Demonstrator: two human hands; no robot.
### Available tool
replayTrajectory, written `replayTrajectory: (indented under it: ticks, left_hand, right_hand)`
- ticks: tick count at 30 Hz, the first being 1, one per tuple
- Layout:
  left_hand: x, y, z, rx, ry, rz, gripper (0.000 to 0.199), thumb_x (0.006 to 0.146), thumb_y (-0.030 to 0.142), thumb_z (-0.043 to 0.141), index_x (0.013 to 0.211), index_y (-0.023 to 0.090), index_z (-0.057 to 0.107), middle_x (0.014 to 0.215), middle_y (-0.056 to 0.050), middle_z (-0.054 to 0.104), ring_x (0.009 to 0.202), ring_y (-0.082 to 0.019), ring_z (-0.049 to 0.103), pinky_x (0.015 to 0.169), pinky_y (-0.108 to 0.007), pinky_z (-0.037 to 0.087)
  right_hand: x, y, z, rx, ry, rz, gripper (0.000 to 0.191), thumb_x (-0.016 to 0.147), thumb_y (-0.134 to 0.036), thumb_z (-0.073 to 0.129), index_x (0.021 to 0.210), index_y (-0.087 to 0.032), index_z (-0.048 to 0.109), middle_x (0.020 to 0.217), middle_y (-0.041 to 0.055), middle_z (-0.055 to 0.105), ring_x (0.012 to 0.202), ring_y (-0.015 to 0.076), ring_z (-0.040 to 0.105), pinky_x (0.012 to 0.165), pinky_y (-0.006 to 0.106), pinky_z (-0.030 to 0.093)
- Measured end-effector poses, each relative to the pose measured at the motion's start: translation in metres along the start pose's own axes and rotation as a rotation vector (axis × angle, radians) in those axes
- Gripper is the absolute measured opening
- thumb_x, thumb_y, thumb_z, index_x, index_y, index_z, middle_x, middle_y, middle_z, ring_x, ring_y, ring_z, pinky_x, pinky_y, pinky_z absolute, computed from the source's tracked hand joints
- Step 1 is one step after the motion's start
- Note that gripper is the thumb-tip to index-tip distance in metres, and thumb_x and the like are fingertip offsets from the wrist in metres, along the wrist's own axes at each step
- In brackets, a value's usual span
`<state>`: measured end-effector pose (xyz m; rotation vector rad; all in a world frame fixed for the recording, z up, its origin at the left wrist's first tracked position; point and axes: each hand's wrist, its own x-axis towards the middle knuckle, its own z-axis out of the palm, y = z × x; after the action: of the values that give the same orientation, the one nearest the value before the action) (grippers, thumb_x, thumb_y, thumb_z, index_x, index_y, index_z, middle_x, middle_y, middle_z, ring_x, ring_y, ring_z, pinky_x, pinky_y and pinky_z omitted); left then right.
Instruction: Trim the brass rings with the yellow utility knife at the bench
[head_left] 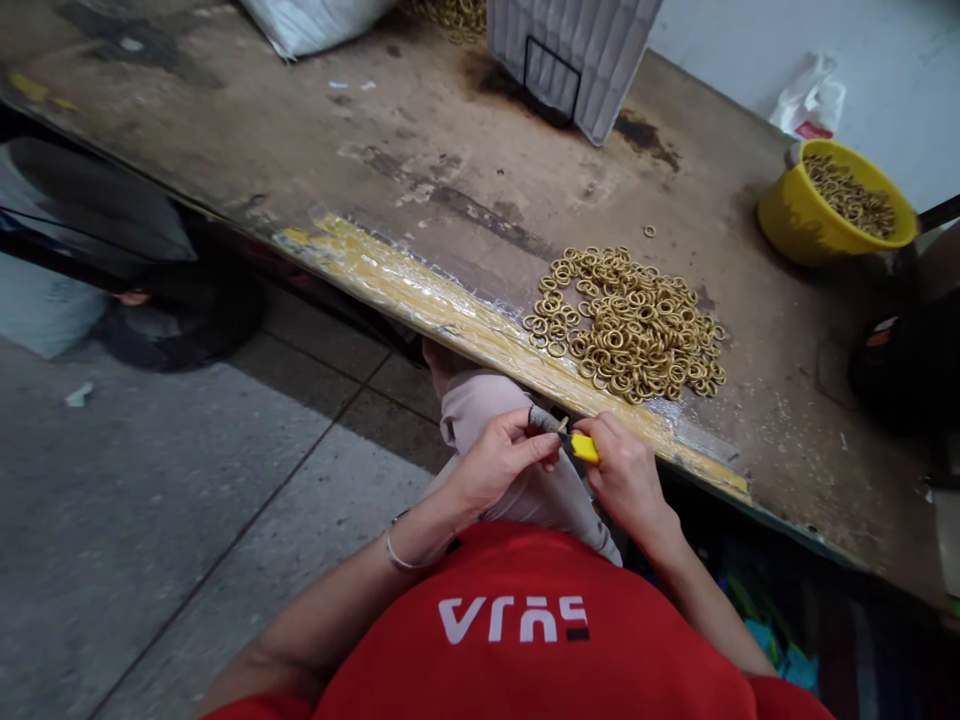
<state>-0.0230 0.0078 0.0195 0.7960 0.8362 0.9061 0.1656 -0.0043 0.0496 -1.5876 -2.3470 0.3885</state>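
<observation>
My left hand [504,455] is closed in a pinch, with grey wrapping on one finger. A small brass-coloured ring [562,425] shows edge-on at its fingertips. My right hand [621,470] grips a yellow-handled knife [585,448], its dark blade pointing left at the ring and close to my left thumb. Whether the blade touches the ring is too small to tell. Both hands are held above my lap, just off the table's front edge. On the table beyond them lies a loose pile of brass-coloured rings [637,325].
The worn wooden table [450,180] has yellow, shiny tape [420,290] along its front edge. A yellow tub [795,215] of rings stands at the right. A grey ribbed container [562,50] and a white sack [315,25] are at the back. One ring [649,231] lies apart from the pile.
</observation>
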Motion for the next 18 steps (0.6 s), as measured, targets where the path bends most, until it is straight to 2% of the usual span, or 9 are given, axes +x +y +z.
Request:
replayTrajectory:
  ticks: [6,9,11,13,15,18]
  left_hand:
    - [0.000,0.003,0.002,0.235,-0.022,0.062,0.019,0.080,0.032,0.070,0.078,0.014,0.062,0.068,0.001,0.060,0.064,-0.012,0.053,0.063,-0.025,0.043]
    - [-0.007,0.011,0.004,0.284,-0.056,0.083,0.015,0.082,0.028,0.065,0.075,0.016,0.060,0.066,0.002,0.055,0.063,-0.012,0.048,0.062,-0.025,0.040]
    - [-0.014,0.019,0.006,0.311,-0.117,0.101,0.012,0.083,0.024,0.063,0.074,0.016,0.059,0.069,0.002,0.056,0.066,-0.012,0.049,0.064,-0.025,0.041]
    - [-0.021,0.025,0.008,0.361,-0.232,0.135,0.011,0.084,0.020,0.063,0.075,0.016,0.060,0.077,0.000,0.059,0.073,-0.014,0.054,0.070,-0.026,0.043]
    - [-0.023,0.023,0.010,0.456,-0.316,0.181,0.013,0.087,0.019,0.063,0.074,0.016,0.060,0.079,-0.001,0.060,0.075,-0.015,0.055,0.072,-0.027,0.043]
    - [-0.015,0.003,0.011,0.705,-0.264,0.260,0.016,0.090,0.020,0.061,0.075,0.017,0.057,0.079,-0.003,0.060,0.076,-0.017,0.055,0.072,-0.030,0.044]
  right_hand:
    - [0.000,-0.007,0.004,-0.160,-0.026,0.059,0.020,0.098,-0.017,0.048,0.093,-0.018,0.067,0.087,0.0069,0.067,0.069,0.0167,0.059,0.061,0.027,0.035]
    - [-0.001,-0.002,0.007,-0.222,-0.073,0.096,0.020,0.097,-0.014,0.048,0.094,-0.018,0.067,0.089,0.0074,0.069,0.069,0.0167,0.060,0.061,0.028,0.034]
    - [-0.003,0.009,0.007,-0.293,-0.112,0.211,0.022,0.093,-0.009,0.048,0.095,-0.017,0.068,0.087,0.0087,0.069,0.067,0.0178,0.060,0.059,0.029,0.033]
    - [-0.003,0.022,0.004,-0.352,-0.102,0.343,0.024,0.089,-0.004,0.047,0.094,-0.015,0.068,0.084,0.0100,0.069,0.066,0.0197,0.060,0.058,0.030,0.034]
    - [0.001,0.031,0.000,-0.300,-0.027,0.306,0.024,0.088,-0.006,0.049,0.098,-0.016,0.068,0.088,0.0103,0.070,0.075,0.0217,0.063,0.063,0.030,0.039]
    - [0.022,0.030,-0.002,-0.163,0.038,0.136,0.024,0.091,-0.011,0.050,0.104,-0.018,0.068,0.095,0.0086,0.070,0.086,0.0216,0.064,0.073,0.029,0.044]
